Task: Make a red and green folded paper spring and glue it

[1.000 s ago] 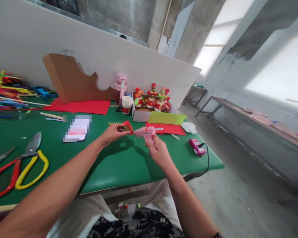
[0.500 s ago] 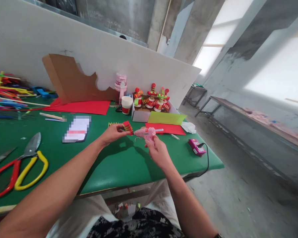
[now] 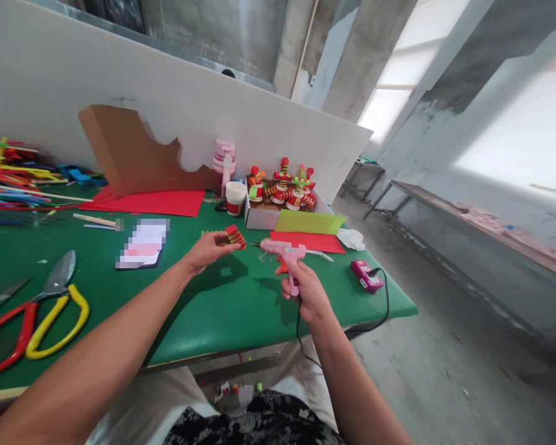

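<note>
Pinched in my left hand (image 3: pixel 207 251) is a small folded paper spring (image 3: pixel 235 237), red and yellow-green, held above the green table. My right hand (image 3: pixel 307 290) grips a pink hot glue gun (image 3: pixel 282 250) by its handle, fingers near the orange trigger. Its nozzle points left at the paper spring, a short gap apart. Fine glue strings hang near the nozzle. A black cord runs down from the handle. Beyond my hands, a white box (image 3: pixel 261 219) holds several red and green paper-cup figures (image 3: pixel 282 188).
Large scissors (image 3: pixel 58 296), a phone (image 3: pixel 141 242) and colourful pipe cleaners (image 3: pixel 18 179) lie to the left. Behind stand a brown cardboard piece (image 3: pixel 125 151), paper cups (image 3: pixel 235 199) and a pink bottle (image 3: pixel 224 167). A purple power box (image 3: pixel 367 276) sits near the right table edge (image 3: pixel 410 309).
The glue gun's nozzle has drawn back to the right from the paper spring, and the gun has turned so its side and trigger show. My left hand stays nearly in place, tilting the spring slightly.
</note>
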Available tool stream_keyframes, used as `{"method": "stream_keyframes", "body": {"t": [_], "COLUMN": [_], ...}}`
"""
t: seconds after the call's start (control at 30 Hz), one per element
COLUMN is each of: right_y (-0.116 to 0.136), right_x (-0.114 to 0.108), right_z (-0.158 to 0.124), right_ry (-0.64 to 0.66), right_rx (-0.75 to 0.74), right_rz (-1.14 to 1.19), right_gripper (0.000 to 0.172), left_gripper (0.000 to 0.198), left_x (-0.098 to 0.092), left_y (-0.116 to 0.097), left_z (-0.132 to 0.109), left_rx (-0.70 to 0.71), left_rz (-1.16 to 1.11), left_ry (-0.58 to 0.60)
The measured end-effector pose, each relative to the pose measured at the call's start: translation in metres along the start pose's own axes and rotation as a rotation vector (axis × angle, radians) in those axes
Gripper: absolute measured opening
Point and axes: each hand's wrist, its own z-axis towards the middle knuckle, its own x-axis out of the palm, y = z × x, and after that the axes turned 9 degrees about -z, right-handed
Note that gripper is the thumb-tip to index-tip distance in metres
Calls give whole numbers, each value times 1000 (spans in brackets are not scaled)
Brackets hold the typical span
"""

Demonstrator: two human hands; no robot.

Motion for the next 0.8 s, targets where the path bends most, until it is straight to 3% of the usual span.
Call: {"method": "stream_keyframes", "body": {"t": [0.17,0.4,0.6,0.73,0.8], "right_y": [-7,-11,-17,-14,-10], "right_x": [-18,-87,-124,-127,-119], "right_z": [0,-4,4,9,9], "right_ry": [-22,-125,-276,-419,-564], "right_rx": [72,140,142,84,6], "right_rz": [135,-64,-560,-1097,-1266], "right_gripper": [37,28,29,31,29], "left_gripper": [61,56,52,52,52], "left_x": [-1,-3,-3,-5,-5], "left_y": [3,4,7,8,9], "left_z": [1,2,2,2,2], "left_rx": [-4,-18,-19,-6,-1], "left_rz": [-44,-96,-78,-85,-96], "left_ry": [-1,-1,-17,-25,-35]}}
